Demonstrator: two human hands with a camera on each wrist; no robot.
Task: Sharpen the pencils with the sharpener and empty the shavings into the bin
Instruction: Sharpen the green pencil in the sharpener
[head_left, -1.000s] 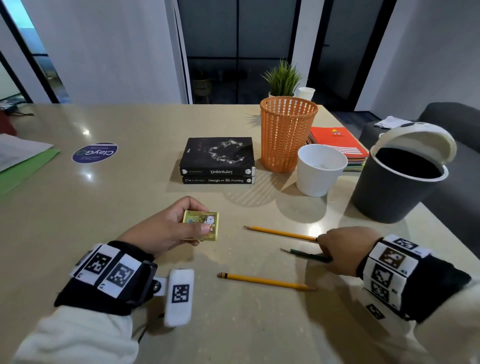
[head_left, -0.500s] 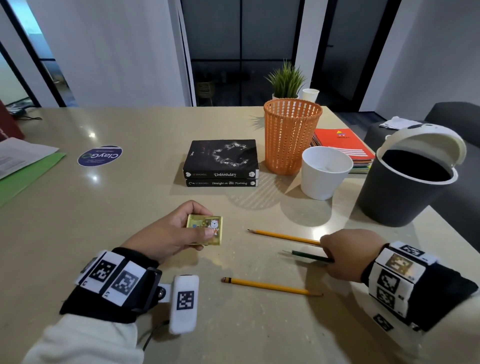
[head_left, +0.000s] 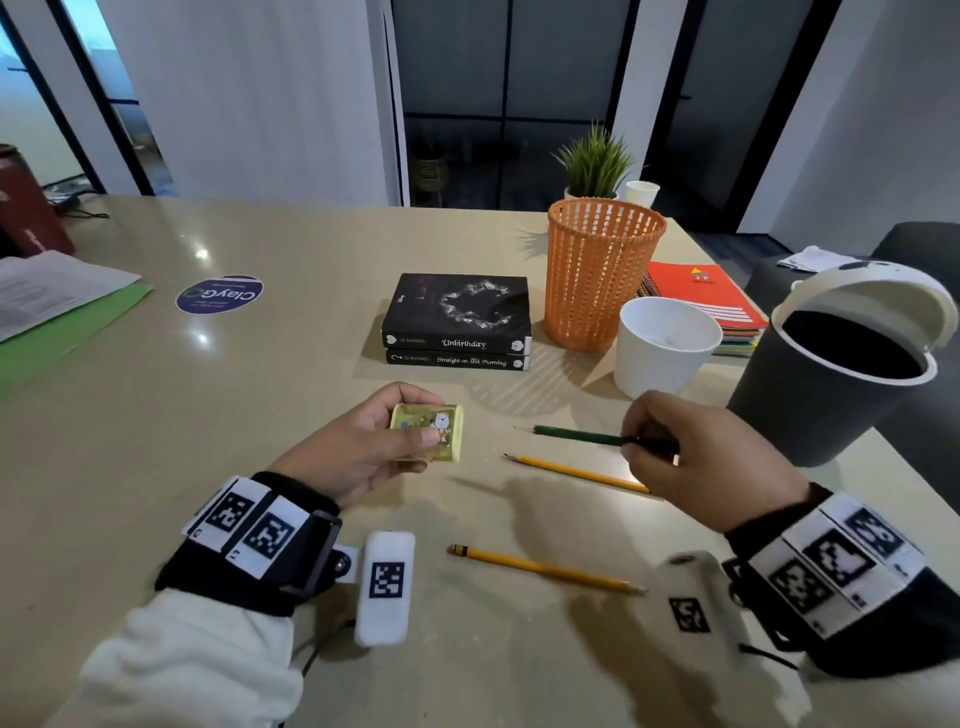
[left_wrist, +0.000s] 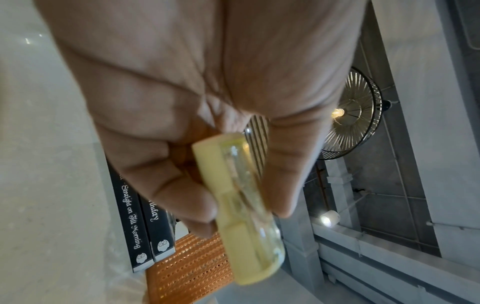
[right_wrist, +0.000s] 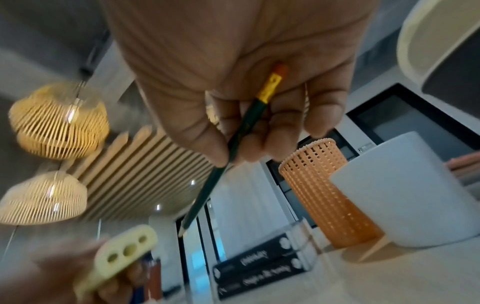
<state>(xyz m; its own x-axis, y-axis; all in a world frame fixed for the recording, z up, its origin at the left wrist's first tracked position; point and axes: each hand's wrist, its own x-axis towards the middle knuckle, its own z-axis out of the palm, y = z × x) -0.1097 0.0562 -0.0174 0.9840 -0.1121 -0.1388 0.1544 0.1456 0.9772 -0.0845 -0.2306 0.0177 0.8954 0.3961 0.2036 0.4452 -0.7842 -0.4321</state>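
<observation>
right wrist view: right hand (right_wrist: 233, 82) pinches green pencil (right_wrist: 207, 195) between thumb and fingers; left hand (head_left: 363, 447) grips sharpener (head_left: 428, 431).

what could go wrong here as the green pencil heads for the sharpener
The sharpener has three holes; the green pencil tip could enter the wrong one. The right hand pinches it near the eraser end, so the tip may wobble. Shavings could spill if the left hand tilts the sharpener.

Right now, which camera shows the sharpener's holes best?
The right wrist view: the sharpener faces it, three holes in a row. The head view shows only its sticker face in the left hand. The left wrist view shows a blurred edge.
</observation>
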